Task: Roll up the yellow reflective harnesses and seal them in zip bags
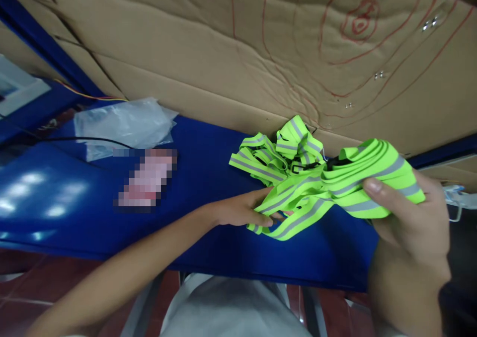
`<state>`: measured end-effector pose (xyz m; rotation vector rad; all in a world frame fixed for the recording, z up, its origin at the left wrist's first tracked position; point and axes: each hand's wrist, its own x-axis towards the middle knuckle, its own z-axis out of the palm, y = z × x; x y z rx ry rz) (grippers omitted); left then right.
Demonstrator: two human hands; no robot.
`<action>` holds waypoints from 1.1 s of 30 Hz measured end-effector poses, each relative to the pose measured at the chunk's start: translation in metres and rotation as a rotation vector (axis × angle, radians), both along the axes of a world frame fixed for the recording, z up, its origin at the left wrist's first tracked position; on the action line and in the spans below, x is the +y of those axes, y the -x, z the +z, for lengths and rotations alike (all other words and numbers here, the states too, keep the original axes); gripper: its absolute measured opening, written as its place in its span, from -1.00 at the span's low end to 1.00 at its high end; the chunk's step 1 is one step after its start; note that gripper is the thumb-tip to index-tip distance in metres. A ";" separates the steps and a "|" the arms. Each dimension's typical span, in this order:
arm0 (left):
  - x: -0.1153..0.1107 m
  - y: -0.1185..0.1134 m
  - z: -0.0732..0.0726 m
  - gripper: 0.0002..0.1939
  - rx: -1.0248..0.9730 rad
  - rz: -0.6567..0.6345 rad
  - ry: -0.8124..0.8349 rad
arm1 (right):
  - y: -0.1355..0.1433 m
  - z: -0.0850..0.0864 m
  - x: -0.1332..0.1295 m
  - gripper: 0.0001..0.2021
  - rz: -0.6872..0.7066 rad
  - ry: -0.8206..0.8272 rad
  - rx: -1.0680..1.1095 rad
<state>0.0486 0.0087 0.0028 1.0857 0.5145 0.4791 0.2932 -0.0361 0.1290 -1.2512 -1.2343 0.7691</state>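
Observation:
A folded bundle of neon-yellow straps with grey stripes (380, 178) is gripped in my right hand (410, 208), thumb on top, raised over the right side of the blue table. Loops of the same strap hang to the left of the bundle, and my left hand (246, 210) has its fingers around their lower end, partly hidden by the strap. Behind the loops, a loose heap of similar straps (264, 155) with black buckles lies against the cardboard.
The blue table (208, 153) carries a clear plastic bag (126, 126) and a blurred-out pinkish item (149, 178) on the left. A black cable crosses there. Cardboard with red drawn lines (186, 43) stands along the back. A grey-white device (18, 86) is at far left.

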 end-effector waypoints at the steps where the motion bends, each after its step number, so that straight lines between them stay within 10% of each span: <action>1: 0.002 0.003 0.002 -0.31 -0.009 -0.088 -0.009 | -0.001 0.002 -0.001 -0.76 0.014 0.016 0.010; 4: 0.010 0.013 0.011 -0.03 0.050 -0.181 -0.205 | -0.003 0.005 -0.008 -0.81 0.070 0.036 -0.021; 9: 0.013 0.018 0.047 0.39 -0.054 0.110 -0.577 | 0.001 0.008 -0.015 -0.77 0.217 0.097 -0.077; 14: 0.012 -0.008 0.082 -0.07 -0.156 0.138 -0.423 | 0.018 0.015 -0.007 -0.74 0.262 0.036 -0.239; 22: 0.005 -0.046 0.027 -0.47 -0.403 -0.293 0.290 | 0.021 -0.004 0.014 -0.75 0.211 -0.050 -0.393; 33: -0.033 -0.046 -0.016 -0.50 -0.410 -0.256 0.512 | 0.013 -0.058 -0.001 -0.54 0.417 -0.354 -0.803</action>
